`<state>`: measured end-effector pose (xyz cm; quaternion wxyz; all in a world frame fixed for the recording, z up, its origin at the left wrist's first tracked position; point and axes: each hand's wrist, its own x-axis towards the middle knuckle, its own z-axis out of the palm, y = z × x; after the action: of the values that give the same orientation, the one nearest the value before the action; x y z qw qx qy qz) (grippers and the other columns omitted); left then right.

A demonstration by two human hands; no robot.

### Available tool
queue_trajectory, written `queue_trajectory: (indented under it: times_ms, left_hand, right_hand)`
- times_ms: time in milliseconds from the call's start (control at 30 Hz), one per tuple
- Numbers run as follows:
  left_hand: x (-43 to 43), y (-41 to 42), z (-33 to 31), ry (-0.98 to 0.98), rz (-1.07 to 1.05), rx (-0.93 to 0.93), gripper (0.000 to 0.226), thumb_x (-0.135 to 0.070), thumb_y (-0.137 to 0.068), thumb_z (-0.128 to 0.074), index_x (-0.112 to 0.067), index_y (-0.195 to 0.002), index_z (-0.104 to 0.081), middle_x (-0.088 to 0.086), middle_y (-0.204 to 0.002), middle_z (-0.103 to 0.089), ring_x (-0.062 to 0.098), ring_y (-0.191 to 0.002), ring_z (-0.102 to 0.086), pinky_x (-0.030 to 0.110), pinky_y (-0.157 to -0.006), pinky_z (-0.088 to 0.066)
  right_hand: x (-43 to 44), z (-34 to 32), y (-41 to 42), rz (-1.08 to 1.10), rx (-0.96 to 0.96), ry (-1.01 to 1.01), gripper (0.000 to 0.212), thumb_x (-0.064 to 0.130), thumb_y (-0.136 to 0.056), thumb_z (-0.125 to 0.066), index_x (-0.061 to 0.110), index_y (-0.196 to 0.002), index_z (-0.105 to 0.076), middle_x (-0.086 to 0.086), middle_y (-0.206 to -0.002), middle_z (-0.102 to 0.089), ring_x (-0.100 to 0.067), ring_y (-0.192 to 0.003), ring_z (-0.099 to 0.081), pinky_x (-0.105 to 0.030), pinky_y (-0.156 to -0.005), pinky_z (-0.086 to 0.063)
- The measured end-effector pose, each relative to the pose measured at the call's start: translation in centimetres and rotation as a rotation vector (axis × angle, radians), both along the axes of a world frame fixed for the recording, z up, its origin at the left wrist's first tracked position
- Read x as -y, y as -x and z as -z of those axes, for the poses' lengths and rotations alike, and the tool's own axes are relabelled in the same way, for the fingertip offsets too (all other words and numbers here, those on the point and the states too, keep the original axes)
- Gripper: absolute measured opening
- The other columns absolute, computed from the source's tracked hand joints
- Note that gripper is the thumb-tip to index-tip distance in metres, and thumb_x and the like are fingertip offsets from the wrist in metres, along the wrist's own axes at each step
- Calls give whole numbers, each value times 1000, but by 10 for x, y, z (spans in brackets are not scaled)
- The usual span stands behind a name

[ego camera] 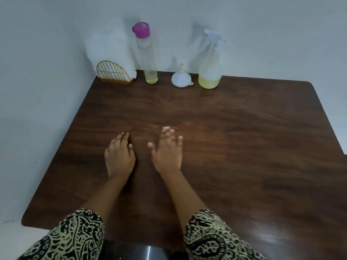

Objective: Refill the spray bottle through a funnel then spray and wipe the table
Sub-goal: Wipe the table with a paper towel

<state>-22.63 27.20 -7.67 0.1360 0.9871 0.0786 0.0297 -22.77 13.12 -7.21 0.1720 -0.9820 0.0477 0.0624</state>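
1. Hands are near on the desk [244, 147]: left hand [120, 156] flat, fingers together; right hand [167, 152] blurred, fingers spread wide. Both hold nothing.
2. Far edge, left to right, standing apart: pink-capped bottle [147, 53], upturned funnel [181, 79], spray bottle [210, 66].
3. Risk: a hasty reach could topple the tall, narrow pink-capped bottle; a badly seated funnel would spill liquid.

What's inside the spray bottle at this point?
The spray bottle holds pale yellow liquid only in its bottom portion; above that it looks empty. Its cloudy wall hides any dip tube.
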Motion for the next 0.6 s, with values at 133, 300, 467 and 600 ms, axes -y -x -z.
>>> queue_trajectory:
  times_ms: [133, 300, 467, 600]
  left_hand:
    - [-6, -6, 3, 33, -49, -16, 46, -20, -97, -45, -13, -142, -44, 7, -150, -41, 27, -139, -34, 48, -108, -28]
    - [-4, -7, 4, 16, -60, -5, 45, -22, -98, -44, -14, -143, -44, 6, -150, -41, 26, -139, -34, 48, -109, -29]
    - [-6, -8, 7, 15, -61, -20, 46, -21, -98, -44, -15, -143, -44, 5, -151, -41, 25, -140, -33, 47, -109, -27]
    - [-8, -8, 7, 35, -58, -20, 45, -19, -97, -46, -13, -142, -45, 7, -150, -42, 27, -139, -35, 49, -108, -28]
  right_hand:
    - [-28, 0, -17, -158, -5, 6, 73, 53, -98, -22, 5, -151, -5, -10, -160, -8, -21, -148, -4, -42, -117, 8]
    - [63, 8, -59, 362, -31, 94, 75, 54, -98, -19, 5, -151, -2, -10, -160, -7, -21, -148, -4, -47, -117, 4]
    - [-5, 3, -81, 151, -6, 26, 76, 51, -98, -25, -1, -149, -5, -17, -158, -14, -25, -147, -8, -45, -117, 2]
    - [-50, 0, -42, -212, -27, 4, 70, 51, -99, -22, 7, -151, -7, -7, -160, -7, -19, -148, -3, -42, -116, 10]
